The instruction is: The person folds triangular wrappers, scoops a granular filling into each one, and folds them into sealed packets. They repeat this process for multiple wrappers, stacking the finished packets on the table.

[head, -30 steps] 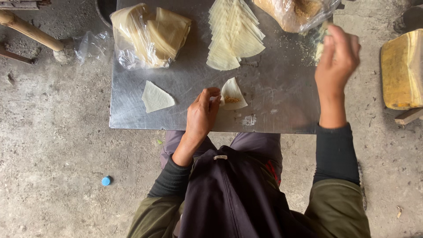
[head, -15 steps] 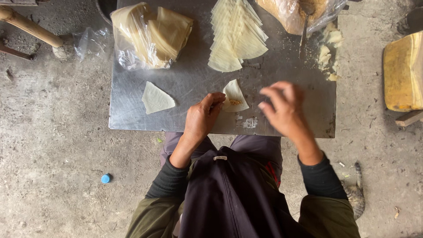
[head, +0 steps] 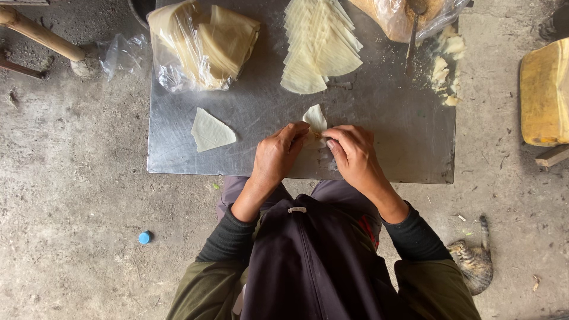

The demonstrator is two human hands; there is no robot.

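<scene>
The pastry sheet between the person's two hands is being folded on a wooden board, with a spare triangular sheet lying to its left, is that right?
Not quite: the head view shows both hands, left hand and right hand, folding the pastry sheet on a metal table, not a wooden board. The spare triangular sheet does lie to its left.

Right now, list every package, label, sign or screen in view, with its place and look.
Clear plastic bag: far left of the metal table, crumpled, holding folded pale yellow dough sheets.
Second clear plastic bag: far right edge, open, brownish filling inside, partly cut off.
Empty clear wrapper: on the floor left of the table, crumpled.
No labels, signs or screens show.
</scene>
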